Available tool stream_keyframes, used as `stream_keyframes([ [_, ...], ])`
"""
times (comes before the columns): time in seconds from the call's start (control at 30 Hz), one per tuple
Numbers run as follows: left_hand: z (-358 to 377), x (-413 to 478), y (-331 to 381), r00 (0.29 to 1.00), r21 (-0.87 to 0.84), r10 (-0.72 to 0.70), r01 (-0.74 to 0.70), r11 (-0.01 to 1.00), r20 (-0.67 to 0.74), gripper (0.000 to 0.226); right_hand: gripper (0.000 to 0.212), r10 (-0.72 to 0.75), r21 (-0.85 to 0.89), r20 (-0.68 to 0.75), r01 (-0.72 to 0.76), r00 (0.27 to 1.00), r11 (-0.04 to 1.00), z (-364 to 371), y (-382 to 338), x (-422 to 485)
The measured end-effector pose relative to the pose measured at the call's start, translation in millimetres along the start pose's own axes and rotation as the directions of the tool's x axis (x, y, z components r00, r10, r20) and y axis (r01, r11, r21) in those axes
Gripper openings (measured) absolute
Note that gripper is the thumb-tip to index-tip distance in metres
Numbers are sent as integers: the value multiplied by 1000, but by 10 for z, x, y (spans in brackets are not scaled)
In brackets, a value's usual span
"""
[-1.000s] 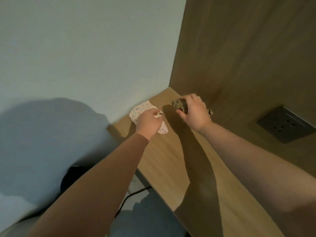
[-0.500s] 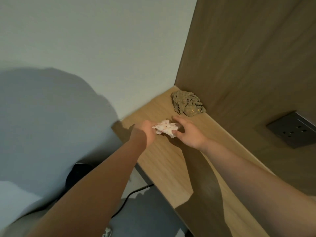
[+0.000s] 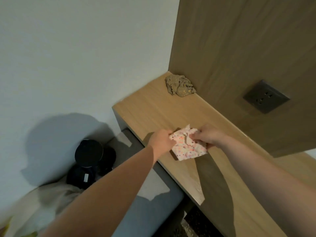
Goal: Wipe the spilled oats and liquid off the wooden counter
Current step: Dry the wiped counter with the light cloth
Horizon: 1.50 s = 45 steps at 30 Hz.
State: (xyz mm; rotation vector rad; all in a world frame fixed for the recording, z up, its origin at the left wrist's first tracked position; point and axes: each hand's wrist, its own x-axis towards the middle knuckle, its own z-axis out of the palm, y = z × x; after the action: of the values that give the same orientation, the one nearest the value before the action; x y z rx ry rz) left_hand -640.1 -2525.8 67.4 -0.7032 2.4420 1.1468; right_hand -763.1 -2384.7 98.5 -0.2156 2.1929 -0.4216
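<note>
A white cloth with small coloured dots (image 3: 188, 149) hangs just above the wooden counter (image 3: 153, 110) near its front edge. My left hand (image 3: 161, 141) grips the cloth's left edge and my right hand (image 3: 207, 135) pinches its upper right part, so the cloth is bunched between them. A crumpled brown rag (image 3: 179, 86) speckled with bits lies in the counter's far corner against the wooden wall panel. I see no oats or liquid on the bare wood.
A dark wall socket (image 3: 265, 96) sits in the wooden panel (image 3: 239, 48) on the right. Below the counter's left end stand black round objects (image 3: 89, 154) and a pale bag (image 3: 42, 202) on the floor.
Both hands have drawn the dotted cloth back from the far corner toward the counter's front edge. The right hand let go of the brown rag, which stays in the corner.
</note>
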Motion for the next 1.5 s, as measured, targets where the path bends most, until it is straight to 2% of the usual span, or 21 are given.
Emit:
stream_keyframes([
  [0.03,224,2,-47,995,261,82,-66,963,-51,54,40,13,-174,-75,-26,997,984,88,99,14],
  [0.07,412,-22,-90,983,427,169,-124,896,-68,62,45,-28,-349,-185,-39,982,936,184,212,19],
  [0.13,653,-51,-174,973,522,226,-164,837,-56,66,51,-288,-567,-354,41,890,822,357,439,18],
  [0.17,709,-46,-226,972,503,225,-163,849,-65,67,56,-426,-627,-341,135,838,767,427,523,10],
  [0.23,758,-12,-331,960,455,251,-169,874,-127,68,62,-616,-704,-189,332,764,628,575,620,19],
  [0.3,725,28,-450,929,435,287,-163,885,-236,65,63,-696,-762,-18,440,718,474,706,642,160],
  [0.37,616,124,-591,912,444,284,-132,886,-296,62,66,-695,-791,71,464,716,398,749,622,370],
  [0.43,493,239,-697,919,496,237,-55,867,-313,61,72,-689,-787,84,472,719,397,756,613,534],
  [0.5,402,339,-719,916,497,177,28,867,-361,62,72,-709,-744,28,488,705,456,786,628,597],
  [0.6,405,397,-696,909,499,134,90,862,-394,65,56,-763,-649,-48,560,645,515,876,748,487],
  [0.63,423,391,-697,911,511,129,99,854,-393,66,49,-801,-612,-113,594,588,522,873,817,460],
  [0.67,430,390,-701,911,522,130,103,847,-391,67,43,-789,-555,-199,597,581,579,826,862,435],
  [0.73,426,384,-701,917,533,126,105,840,-379,67,41,-627,-366,-414,509,660,779,586,815,408],
  [0.77,419,384,-697,920,534,126,100,840,-372,67,44,-523,-281,-528,443,669,851,418,769,465],
  [0.83,406,392,-685,922,538,132,92,838,-364,66,50,-392,-220,-622,330,678,918,78,664,703],
  [0.93,418,401,-702,916,543,154,79,836,-370,64,54,-365,-403,-491,166,791,900,-96,503,1159],
  [1.0,429,401,-727,912,539,160,77,839,-378,63,54,-385,-495,-446,136,808,858,-6,325,1336],
  [1.13,420,409,-721,898,503,169,66,862,-407,63,56,-579,-614,-258,331,773,716,431,-25,1151],
  [1.3,401,385,-706,896,527,181,67,847,-405,63,58,-690,-699,-30,479,723,532,737,459,666],
  [1.37,391,382,-711,906,538,177,64,840,-384,63,55,-697,-693,-10,497,717,522,645,574,645],
  [1.5,349,319,-846,915,494,183,21,869,-360,63,55,-706,-506,-26,600,708,620,468,250,844],
])
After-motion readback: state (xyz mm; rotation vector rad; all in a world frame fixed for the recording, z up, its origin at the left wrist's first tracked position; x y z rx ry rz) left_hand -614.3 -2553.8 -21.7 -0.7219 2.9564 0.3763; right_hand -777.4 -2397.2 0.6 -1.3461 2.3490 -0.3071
